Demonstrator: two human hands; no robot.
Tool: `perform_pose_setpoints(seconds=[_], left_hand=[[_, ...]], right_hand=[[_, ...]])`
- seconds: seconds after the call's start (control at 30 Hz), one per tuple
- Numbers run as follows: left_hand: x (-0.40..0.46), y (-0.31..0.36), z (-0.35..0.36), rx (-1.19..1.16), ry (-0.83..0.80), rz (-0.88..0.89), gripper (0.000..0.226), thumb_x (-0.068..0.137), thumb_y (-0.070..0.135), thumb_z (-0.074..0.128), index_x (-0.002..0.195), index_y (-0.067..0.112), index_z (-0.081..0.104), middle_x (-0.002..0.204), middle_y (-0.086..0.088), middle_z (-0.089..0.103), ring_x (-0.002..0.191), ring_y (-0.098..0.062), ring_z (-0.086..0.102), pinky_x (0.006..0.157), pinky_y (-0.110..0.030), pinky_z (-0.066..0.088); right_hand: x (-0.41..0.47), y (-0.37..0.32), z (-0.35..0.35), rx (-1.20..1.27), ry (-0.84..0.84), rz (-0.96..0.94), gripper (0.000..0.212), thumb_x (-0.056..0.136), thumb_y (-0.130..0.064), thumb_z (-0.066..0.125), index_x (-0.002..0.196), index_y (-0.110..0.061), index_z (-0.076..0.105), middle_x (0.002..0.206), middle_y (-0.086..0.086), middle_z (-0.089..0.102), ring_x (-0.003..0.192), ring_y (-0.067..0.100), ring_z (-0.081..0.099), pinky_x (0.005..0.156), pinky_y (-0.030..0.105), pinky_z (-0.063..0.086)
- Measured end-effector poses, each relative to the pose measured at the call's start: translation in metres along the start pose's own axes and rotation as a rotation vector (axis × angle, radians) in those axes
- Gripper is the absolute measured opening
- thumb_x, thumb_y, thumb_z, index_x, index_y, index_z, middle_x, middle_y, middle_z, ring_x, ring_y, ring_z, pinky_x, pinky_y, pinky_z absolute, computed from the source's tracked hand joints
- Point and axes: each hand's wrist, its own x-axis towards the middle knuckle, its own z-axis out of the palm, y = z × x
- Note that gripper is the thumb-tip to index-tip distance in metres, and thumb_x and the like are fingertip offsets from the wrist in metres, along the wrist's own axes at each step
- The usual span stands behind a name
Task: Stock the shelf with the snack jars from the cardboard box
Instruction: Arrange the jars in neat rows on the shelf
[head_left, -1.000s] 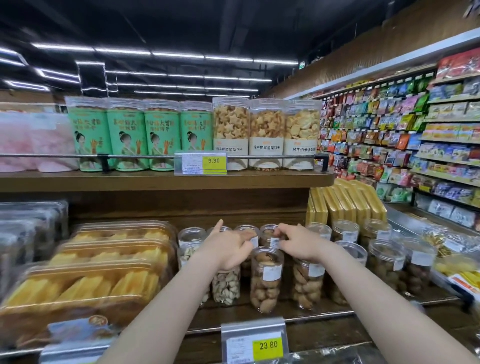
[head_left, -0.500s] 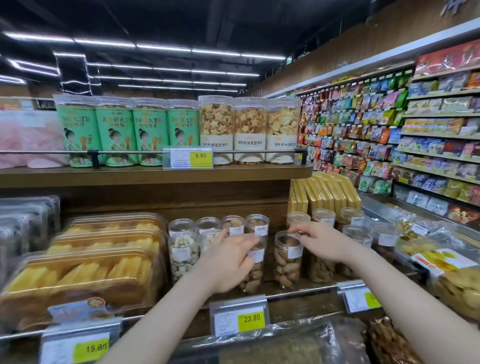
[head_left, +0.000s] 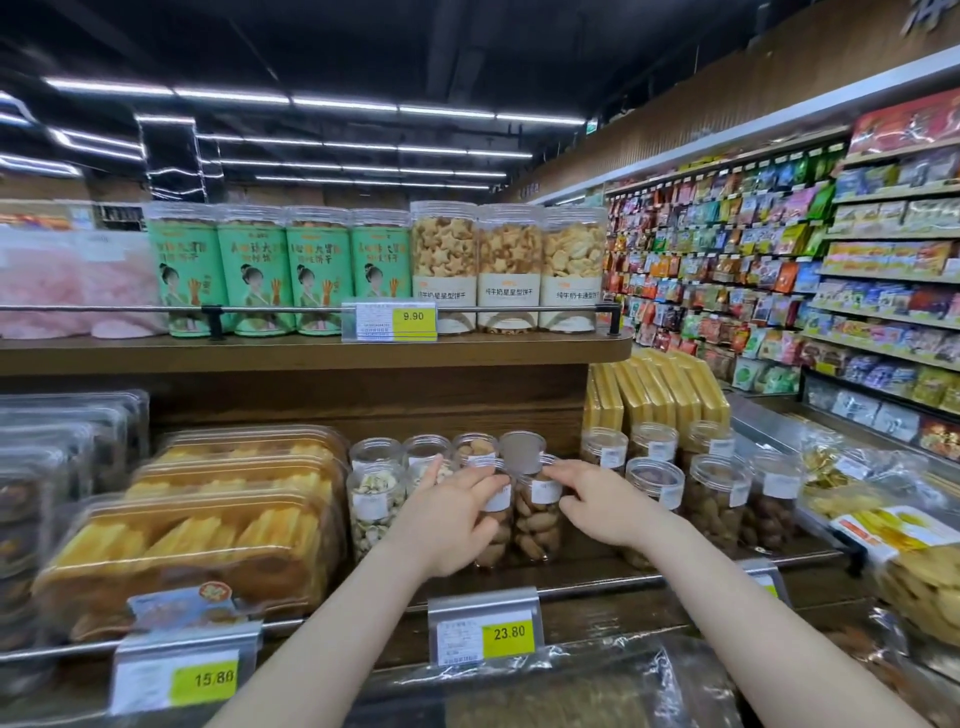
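Note:
Two clear plastic snack jars with white labels and brown snacks stand side by side on the middle wooden shelf (head_left: 597, 569). My left hand (head_left: 452, 519) grips the left jar (head_left: 493, 540), fingers over its top and thumb on its front. My right hand (head_left: 597, 501) holds the right jar (head_left: 537, 525), thumb near the lid and fingers curled round its right side. A jar of pale snacks (head_left: 374, 512) stands left of them. More jars (head_left: 719, 499) stand in rows to the right. The cardboard box is out of view.
Flat trays of yellow biscuits (head_left: 208, 540) fill the shelf's left part. Tall green and clear canisters (head_left: 447, 265) line the upper shelf behind a metal rail. Price tags (head_left: 485, 631) hang on the front rail. Bagged goods lie below and to the right; a snack aisle runs along the right wall.
My right hand has left a jar farther right and come left to the jar beside the one my left hand holds. Both hands now sit close together.

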Motion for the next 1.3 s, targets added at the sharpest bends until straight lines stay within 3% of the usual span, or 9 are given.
perform_pose_setpoints(seconds=[0.17,0.3,0.47,0.6,0.77,1.03,1.17,1.3], left_hand=[[0.004,-0.009,0.006,-0.065,0.008,0.019,0.056,0.093,0.029,0.041,0.147,0.028,0.026,0.155,0.006,0.025,0.144,-0.01,0.016,0.117,-0.035,-0.007],[0.004,-0.008,0.007,-0.095,0.001,0.017,0.054,0.095,0.03,0.039,0.147,0.028,0.026,0.156,0.007,0.023,0.144,-0.009,0.014,0.117,-0.035,-0.005],[0.03,0.005,0.001,-0.076,0.063,-0.004,0.046,0.098,0.037,0.035,0.143,0.026,0.034,0.151,0.007,0.034,0.141,-0.01,0.024,0.117,-0.035,0.007],[0.072,0.02,0.006,-0.091,0.039,0.004,0.05,0.097,0.039,0.036,0.144,0.021,0.034,0.152,0.002,0.034,0.141,-0.013,0.026,0.117,-0.034,0.015],[0.11,0.035,0.018,-0.125,-0.077,-0.082,0.06,0.098,0.043,0.034,0.149,0.015,0.022,0.158,-0.005,0.019,0.145,-0.017,0.014,0.117,-0.04,0.009],[0.159,0.072,0.03,-0.094,-0.162,0.126,0.056,0.099,0.034,0.031,0.15,0.018,0.018,0.159,-0.001,0.014,0.146,-0.014,0.009,0.117,-0.041,0.002],[0.174,0.08,0.041,-0.151,-0.228,0.122,0.054,0.098,0.032,0.027,0.151,0.022,0.016,0.159,0.006,0.011,0.146,-0.012,0.006,0.117,-0.042,-0.001],[0.164,0.072,0.039,-0.133,-0.189,0.117,0.051,0.099,0.031,0.025,0.149,0.025,0.022,0.158,0.008,0.017,0.145,-0.012,0.011,0.117,-0.043,-0.001]], right_hand=[[0.001,-0.003,0.0,-0.003,0.009,-0.002,0.049,0.091,-0.012,0.043,0.14,-0.014,0.041,0.147,0.006,0.037,0.136,0.02,0.033,0.113,0.027,0.022],[0.001,-0.001,-0.001,0.045,-0.016,-0.004,0.051,0.093,-0.014,0.042,0.143,-0.016,0.035,0.151,0.003,0.031,0.14,0.018,0.027,0.114,0.026,0.018],[0.0,0.026,-0.025,0.122,0.019,0.054,0.053,0.095,-0.015,0.039,0.147,-0.02,0.027,0.155,-0.002,0.023,0.143,0.012,0.02,0.115,0.026,0.016],[0.006,0.059,-0.045,0.095,0.044,0.121,0.047,0.096,-0.015,0.036,0.143,-0.018,0.034,0.15,-0.002,0.034,0.139,0.014,0.03,0.111,0.023,0.022],[0.039,0.082,-0.049,0.07,0.027,0.235,0.046,0.098,-0.024,0.035,0.143,-0.015,0.034,0.151,0.004,0.034,0.139,0.02,0.03,0.115,0.032,0.023],[0.054,0.137,-0.064,0.027,0.023,0.385,0.044,0.098,-0.024,0.034,0.141,-0.015,0.039,0.15,0.004,0.036,0.138,0.022,0.033,0.112,0.032,0.025],[0.054,0.149,-0.062,-0.001,0.011,0.391,0.044,0.095,-0.019,0.035,0.138,-0.018,0.043,0.145,0.004,0.044,0.133,0.023,0.039,0.11,0.032,0.03],[0.049,0.148,-0.058,0.024,-0.004,0.346,0.045,0.093,-0.019,0.038,0.137,-0.023,0.045,0.144,0.0,0.045,0.132,0.02,0.04,0.11,0.032,0.03]])
